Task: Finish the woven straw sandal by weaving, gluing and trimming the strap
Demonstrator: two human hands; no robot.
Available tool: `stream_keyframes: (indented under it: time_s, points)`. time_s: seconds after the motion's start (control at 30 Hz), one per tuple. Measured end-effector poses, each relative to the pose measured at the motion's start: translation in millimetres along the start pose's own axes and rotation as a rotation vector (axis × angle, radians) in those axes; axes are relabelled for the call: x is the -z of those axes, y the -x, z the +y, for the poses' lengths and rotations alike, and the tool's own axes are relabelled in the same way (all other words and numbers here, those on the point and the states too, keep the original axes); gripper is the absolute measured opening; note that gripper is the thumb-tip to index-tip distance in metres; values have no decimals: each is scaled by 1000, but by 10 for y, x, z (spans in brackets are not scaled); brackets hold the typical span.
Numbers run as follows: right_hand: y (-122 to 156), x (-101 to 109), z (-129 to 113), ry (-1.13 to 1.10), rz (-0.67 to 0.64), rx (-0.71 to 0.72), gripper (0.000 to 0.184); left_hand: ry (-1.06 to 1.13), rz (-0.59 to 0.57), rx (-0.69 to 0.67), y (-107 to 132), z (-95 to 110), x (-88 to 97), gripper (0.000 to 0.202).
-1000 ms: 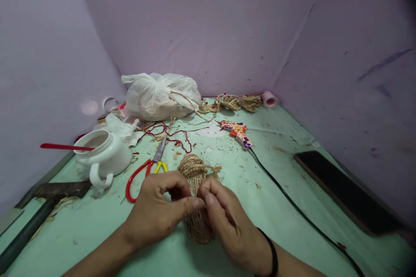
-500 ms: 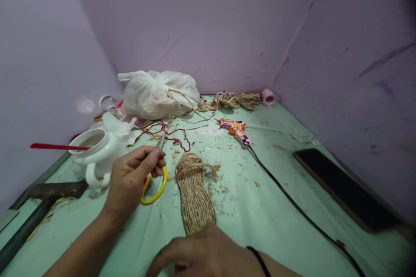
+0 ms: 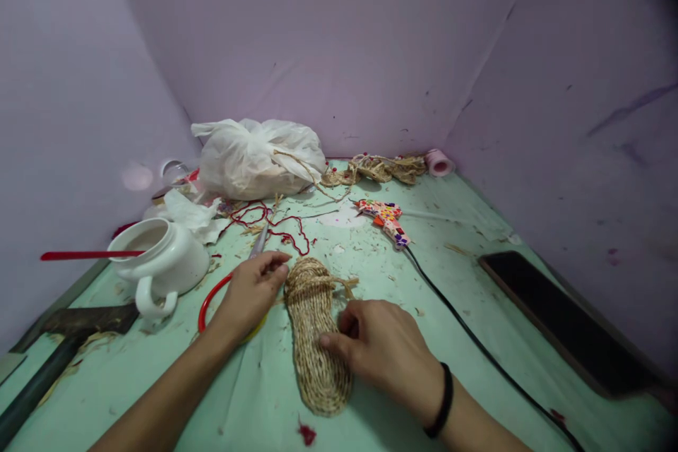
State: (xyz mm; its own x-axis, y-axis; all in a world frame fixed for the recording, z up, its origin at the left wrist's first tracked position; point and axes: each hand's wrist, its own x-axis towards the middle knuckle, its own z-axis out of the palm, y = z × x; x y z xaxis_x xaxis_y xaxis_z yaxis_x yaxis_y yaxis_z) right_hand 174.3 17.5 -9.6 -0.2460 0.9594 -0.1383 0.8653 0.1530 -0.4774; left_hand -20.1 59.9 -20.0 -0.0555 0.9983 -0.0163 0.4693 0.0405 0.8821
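The woven straw sandal (image 3: 316, 339) lies flat on the green table (image 3: 455, 282), near the middle, with its toe to the far side. The right hand (image 3: 382, 348) rests on its right edge, fingers loosely bent and not clamped on anything; the index fingertip touches the weave. The left hand (image 3: 253, 291) lies over the scissors (image 3: 212, 294), just left of the sandal; I cannot tell if it really grips them. A white jug (image 3: 162, 265) stands further left, and a glue gun (image 3: 388, 218) lies beyond the sandal.
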Motion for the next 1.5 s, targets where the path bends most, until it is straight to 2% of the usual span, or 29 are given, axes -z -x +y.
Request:
stream_keyframes:
  time_s: [0.17, 0.33, 0.43, 0.57, 0.63, 0.73, 0.83, 0.97, 1.07, 1.2, 1.4, 1.5]
  points:
    - [53, -66, -61, -117, 6, -7, 16, 73, 18, 57, 36, 66, -41, 23]
    - [9, -56, -1, -423, -35, -49, 22, 276, 7, 149, 61, 112, -23, 22]
    - [-58, 26, 104, -469, 54, 0, 22, 366, 14, 160, 72, 119, 14, 21]
    - [-114, 152, 210, -448, 192, 123, 21, 332, 9, 192, 86, 128, 72, 19]
    - [-98, 187, 213, -396, 251, 226, 23, 286, 79, 147, 101, 150, 101, 20]
    - [-38, 199, 169, -325, 320, 385, 25, 191, 183, -10, 143, 198, 146, 19]
    - [-1, 189, 128, -301, 364, 453, 26, 131, 137, -119, 199, 240, 168, 18]
    - [-23, 181, 137, -221, 364, 447, 26, 124, 11, -174, 255, 260, 128, 18]
    - [-35, 186, 154, -131, 355, 411, 26, 94, -31, -192, 278, 270, 63, 15]
    - [-23, 204, 141, -79, 343, 382, 24, 12, -13, -197, 306, 304, -22, 13]
    - [-93, 237, 86, -102, 245, 383, 15, -62, -16, -230, 320, 354, -139, 9]
    - [-178, 221, 101, -167, 214, 315, 13, -84, 11, -223, 305, 347, -173, 8]
